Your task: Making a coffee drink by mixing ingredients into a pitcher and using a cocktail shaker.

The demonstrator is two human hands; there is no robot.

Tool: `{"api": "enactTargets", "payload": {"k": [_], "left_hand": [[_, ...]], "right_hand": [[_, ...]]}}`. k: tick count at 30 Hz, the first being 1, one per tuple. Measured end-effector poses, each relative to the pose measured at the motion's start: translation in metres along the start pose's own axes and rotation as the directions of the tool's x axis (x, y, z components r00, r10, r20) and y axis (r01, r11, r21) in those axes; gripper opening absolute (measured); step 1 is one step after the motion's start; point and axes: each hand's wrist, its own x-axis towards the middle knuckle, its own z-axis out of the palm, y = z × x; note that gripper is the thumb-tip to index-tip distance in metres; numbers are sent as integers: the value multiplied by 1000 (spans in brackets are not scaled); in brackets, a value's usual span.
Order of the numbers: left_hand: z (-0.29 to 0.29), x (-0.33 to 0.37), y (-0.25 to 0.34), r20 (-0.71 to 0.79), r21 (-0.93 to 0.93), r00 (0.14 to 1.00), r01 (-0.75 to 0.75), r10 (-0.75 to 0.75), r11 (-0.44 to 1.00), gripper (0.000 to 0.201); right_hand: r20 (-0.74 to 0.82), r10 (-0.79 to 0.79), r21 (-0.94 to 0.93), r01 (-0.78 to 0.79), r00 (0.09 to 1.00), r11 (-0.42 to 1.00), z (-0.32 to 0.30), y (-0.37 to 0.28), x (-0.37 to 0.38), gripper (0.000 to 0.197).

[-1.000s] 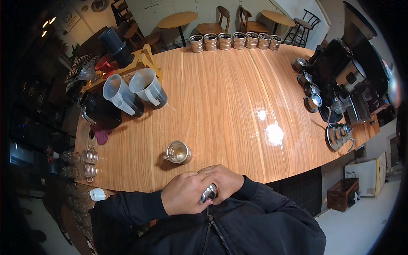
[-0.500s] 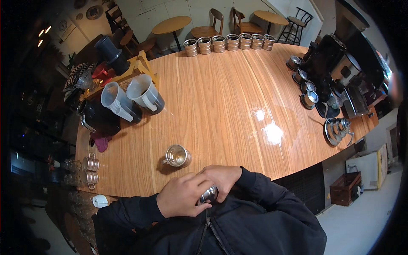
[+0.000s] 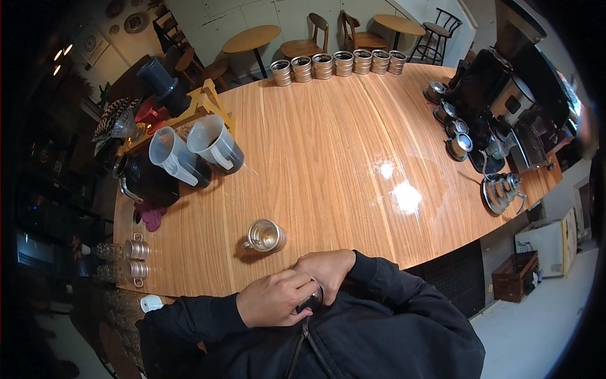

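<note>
Close to my chest, both hands are wrapped round a shiny, rounded metal vessel (image 3: 312, 302). Its shape is like a shaker's, but fingers hide most of it. My left hand (image 3: 271, 300) curls over its left and top side. My right hand (image 3: 329, 270) closes round it from the far right, with the fingers of the two hands meeting at the top. Just beyond them on the wooden table stands a metal mug (image 3: 265, 236), upright, its handle pointing left. A little amber-brown shows inside the mug.
Several ribbed metal cups (image 3: 322, 67) line the table's far edge. Two translucent pitchers (image 3: 214, 144) holding something dark stand at left, near stacked metal mugs (image 3: 136, 268). At right are small metal coffee filters (image 3: 461, 146), a gooseneck kettle (image 3: 502, 192) and a black machine (image 3: 483, 82).
Both hands stay closed round the metal vessel. It has tilted or turned slightly, and less of its bright surface shows. The view has shifted slightly; the mug stays in place.
</note>
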Motion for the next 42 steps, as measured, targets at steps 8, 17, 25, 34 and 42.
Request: {"api": "enactTargets", "payload": {"k": [8, 17, 25, 34, 42], "left_hand": [[9, -9, 5, -136, 13, 990, -29, 31, 999, 26], [8, -10, 5, -511, -98, 859, -28, -26, 995, 26], [41, -3, -18, -538, -296, 815, 54, -213, 954, 81], [64, 12, -19, -506, -447, 822, 7, -260, 894, 66], [65, 20, -15, -501, -486, 804, 44, -319, 873, 62]], "right_hand": [[-36, -31, 239, 38, 999, 970, 0, -11, -8, 51], [-241, -29, 216, 83, 970, 973, -3, -12, -28, 67], [-505, -52, 11, 66, 862, 998, 27, 4, -52, 75], [-613, -54, 72, 124, 788, 990, 39, 16, -45, 68], [-610, -177, 82, 283, 773, 956, 33, 27, -45, 69]]}}
